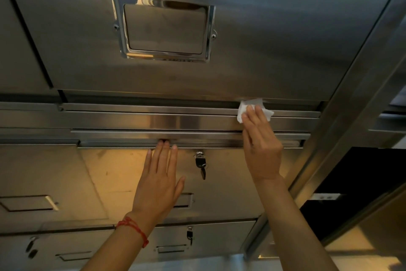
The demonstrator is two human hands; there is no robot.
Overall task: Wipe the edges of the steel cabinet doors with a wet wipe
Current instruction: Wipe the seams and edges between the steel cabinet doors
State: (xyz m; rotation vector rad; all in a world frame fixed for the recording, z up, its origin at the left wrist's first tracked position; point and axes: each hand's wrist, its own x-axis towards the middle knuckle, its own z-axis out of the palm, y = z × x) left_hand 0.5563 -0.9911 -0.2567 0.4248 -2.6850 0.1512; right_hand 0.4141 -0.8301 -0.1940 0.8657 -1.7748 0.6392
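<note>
Two bare hands reach up to brushed steel cabinet doors. The right hand [262, 145], at centre right of the frame, presses one crumpled white wet wipe [252, 108] with flat, extended fingers [250, 117] against the lower edge of the large upper door [241, 40]. The left hand [159, 180], fingers spread open and holding nothing, lies flat on the lower door [224, 183]. One polished rectangular label frame [163, 29] sits at upper centre. Two locks with keys [201, 164] show below.
</note>
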